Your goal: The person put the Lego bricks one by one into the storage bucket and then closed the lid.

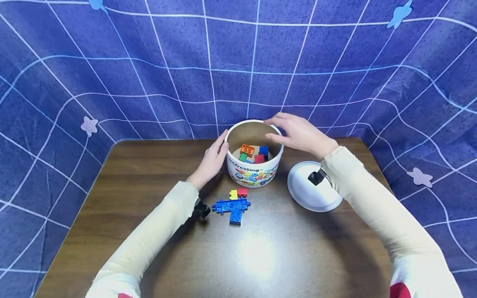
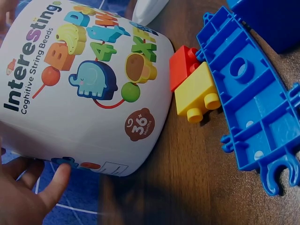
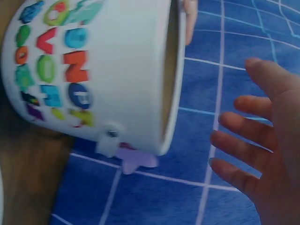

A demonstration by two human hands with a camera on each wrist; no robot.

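Note:
A round white bucket (image 1: 251,179) with printed letters and pictures stands at the back of the table. Inside it lie an orange block (image 1: 247,150), a red block (image 1: 259,158), a blue block (image 1: 263,151) and a green block (image 1: 243,157). My left hand (image 1: 212,159) touches the bucket's left side, its fingers fairly straight along the wall. Over the right rim hovers my right hand (image 1: 299,134), its fingers spread and holding nothing. In the right wrist view those fingers (image 3: 248,136) are apart from the bucket.
In front of the bucket lie a yellow block (image 1: 233,194), a red block (image 1: 242,192), a blue toy wheel base (image 1: 227,205) and a blue block (image 1: 236,217). The white lid (image 1: 311,194) is flat under my right forearm. A blue cloth (image 1: 231,49) hangs behind the table.

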